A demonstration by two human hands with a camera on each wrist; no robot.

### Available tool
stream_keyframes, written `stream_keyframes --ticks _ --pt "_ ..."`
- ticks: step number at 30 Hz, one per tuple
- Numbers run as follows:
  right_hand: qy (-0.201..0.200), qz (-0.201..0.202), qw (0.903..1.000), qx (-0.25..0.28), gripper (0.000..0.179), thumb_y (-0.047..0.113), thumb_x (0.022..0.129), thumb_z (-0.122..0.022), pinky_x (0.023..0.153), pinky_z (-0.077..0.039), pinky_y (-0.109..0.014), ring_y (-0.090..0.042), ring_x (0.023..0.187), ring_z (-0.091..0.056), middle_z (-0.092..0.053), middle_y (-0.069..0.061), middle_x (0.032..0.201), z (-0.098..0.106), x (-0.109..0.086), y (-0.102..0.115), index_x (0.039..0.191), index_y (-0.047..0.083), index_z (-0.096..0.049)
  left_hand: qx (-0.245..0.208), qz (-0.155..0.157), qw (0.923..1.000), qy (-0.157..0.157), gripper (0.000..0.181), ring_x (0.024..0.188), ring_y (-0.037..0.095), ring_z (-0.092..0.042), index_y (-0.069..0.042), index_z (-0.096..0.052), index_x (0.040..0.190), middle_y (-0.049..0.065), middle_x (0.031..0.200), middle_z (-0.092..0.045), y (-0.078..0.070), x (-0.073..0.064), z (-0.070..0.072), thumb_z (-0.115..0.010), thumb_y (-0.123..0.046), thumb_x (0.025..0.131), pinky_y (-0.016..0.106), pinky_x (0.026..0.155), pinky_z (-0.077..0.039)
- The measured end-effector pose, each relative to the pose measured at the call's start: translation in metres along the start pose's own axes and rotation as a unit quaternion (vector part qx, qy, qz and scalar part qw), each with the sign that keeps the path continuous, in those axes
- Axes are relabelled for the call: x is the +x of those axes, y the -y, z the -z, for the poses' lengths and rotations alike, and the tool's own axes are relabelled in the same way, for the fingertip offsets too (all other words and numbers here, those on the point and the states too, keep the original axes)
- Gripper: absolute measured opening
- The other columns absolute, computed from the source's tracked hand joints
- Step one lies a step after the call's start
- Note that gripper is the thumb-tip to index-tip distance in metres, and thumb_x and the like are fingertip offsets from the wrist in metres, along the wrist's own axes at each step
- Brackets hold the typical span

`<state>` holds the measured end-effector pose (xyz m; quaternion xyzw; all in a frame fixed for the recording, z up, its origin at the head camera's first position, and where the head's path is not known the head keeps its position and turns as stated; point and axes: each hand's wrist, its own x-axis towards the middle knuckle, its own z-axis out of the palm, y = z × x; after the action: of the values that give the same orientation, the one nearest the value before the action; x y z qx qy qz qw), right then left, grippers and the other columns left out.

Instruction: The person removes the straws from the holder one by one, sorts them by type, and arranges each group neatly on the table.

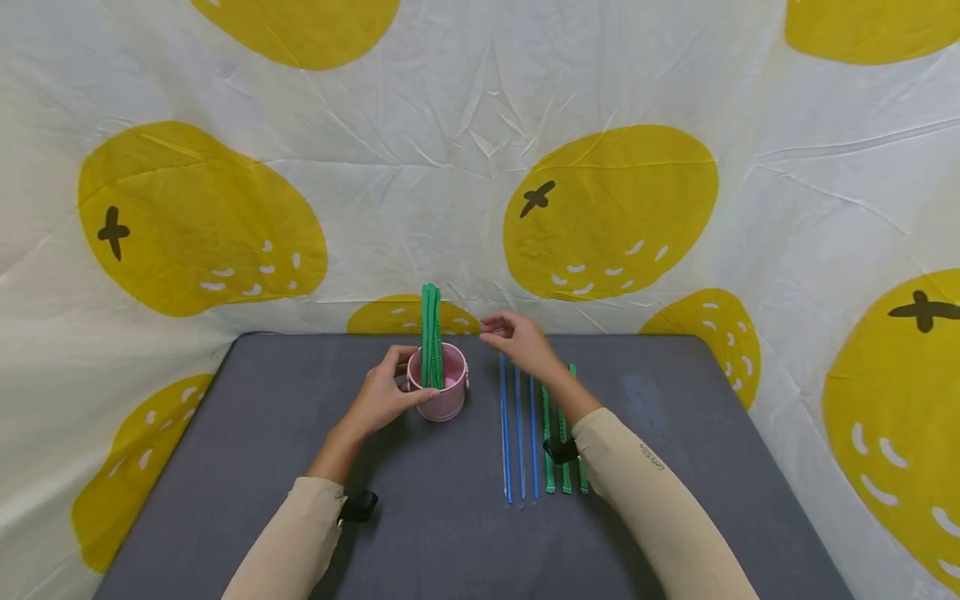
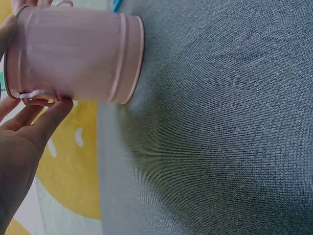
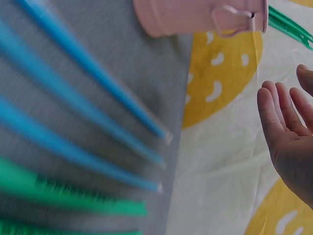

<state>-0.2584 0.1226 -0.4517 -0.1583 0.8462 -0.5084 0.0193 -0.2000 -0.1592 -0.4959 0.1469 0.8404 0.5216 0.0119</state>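
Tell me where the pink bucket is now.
In the head view, the pink bucket is left of centre, gripped by the left hand near the far edge of the table, just left of the blue strips.

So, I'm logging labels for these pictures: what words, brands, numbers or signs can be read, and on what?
None can be read for certain.
Right sleeve: small dark lettering, too small to read.
Green sticks on the table: dark marks, too blurred to read.
Green sticks in the bucket: dark marks, too small to read.
Cloth behind: dark crosses, apparently just pattern.
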Motion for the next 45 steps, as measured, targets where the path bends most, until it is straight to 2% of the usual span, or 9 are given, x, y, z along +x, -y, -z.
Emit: stream_keyframes --ticks 6,11,19,31,40,45 --pt "0.021 0.007 0.9995 0.024 0.035 0.012 0.098 -0.072 0.094 -0.059 -0.039 -0.032 0.110 -0.072 -0.073 -0.019 0.120 -0.020 0.019 0.016 0.129 -0.002 -0.065 -0.004 -0.002 1.0000 -0.002 0.079 0.129 0.040 -0.062 -0.014 -0.047 0.143 0.015 0.137 -0.064 -0.001 -0.001 0.001 -0.091 -0.034 0.081 0.055 0.099 -0.056" --pt "0.043 0.014 0.9989 0.016 0.038 0.013 0.098 -0.072 0.094 -0.059 -0.038 -0.032 0.110 -0.072 -0.073 -0.019 0.121 -0.035 0.029 0.028 0.132 -0.003 -0.064 0.000 -0.008 0.9999 -0.007 0.080 0.128 0.044 -0.061 -0.010 -0.047 0.144 0.018 0.138 -0.063 0.000 -0.003 0.003 -0.091 -0.031 0.081 0.056 0.098 -0.056" --pt "0.046 0.009 0.9989 0.002 0.036 0.017 0.098 -0.074 0.091 -0.060 -0.036 -0.031 0.107 -0.072 -0.074 -0.017 0.118 -0.047 0.040 0.036 0.128 -0.001 -0.066 -0.006 -0.005 1.0000 -0.002 0.079 0.129 0.045 -0.060 -0.013 -0.047 0.144 0.016 0.138 -0.063 -0.001 -0.002 0.002 -0.090 -0.033 0.081 0.056 0.098 -0.056" --pt "0.023 0.011 0.9996 -0.011 0.034 0.014 0.095 -0.076 0.085 -0.062 -0.032 -0.031 0.100 -0.074 -0.075 -0.020 0.112 -0.057 0.046 0.035 0.121 -0.004 -0.066 0.002 -0.009 1.0000 -0.001 0.077 0.128 0.043 -0.062 -0.015 -0.047 0.143 0.016 0.138 -0.063 0.002 -0.001 0.000 -0.090 -0.033 0.081 0.057 0.098 -0.055" --pt "-0.005 0.016 0.9998 -0.007 0.023 0.013 0.096 -0.075 0.082 -0.061 -0.033 -0.030 0.096 -0.073 -0.074 -0.018 0.107 -0.054 0.042 0.037 0.112 -0.001 -0.067 0.004 -0.004 1.0000 0.001 0.077 0.128 0.040 -0.062 -0.015 -0.048 0.142 0.014 0.137 -0.064 0.001 -0.001 0.001 -0.091 -0.034 0.081 0.056 0.099 -0.055" --pt "-0.021 0.018 0.9993 0.026 0.020 0.010 0.096 -0.074 0.081 -0.063 -0.042 -0.034 0.094 -0.074 -0.072 -0.019 0.105 -0.050 0.039 0.042 0.110 -0.002 -0.065 0.002 -0.004 1.0000 -0.001 0.079 0.128 0.045 -0.061 -0.012 -0.047 0.143 0.016 0.138 -0.063 0.003 -0.002 0.002 -0.091 -0.033 0.081 0.057 0.099 -0.055"
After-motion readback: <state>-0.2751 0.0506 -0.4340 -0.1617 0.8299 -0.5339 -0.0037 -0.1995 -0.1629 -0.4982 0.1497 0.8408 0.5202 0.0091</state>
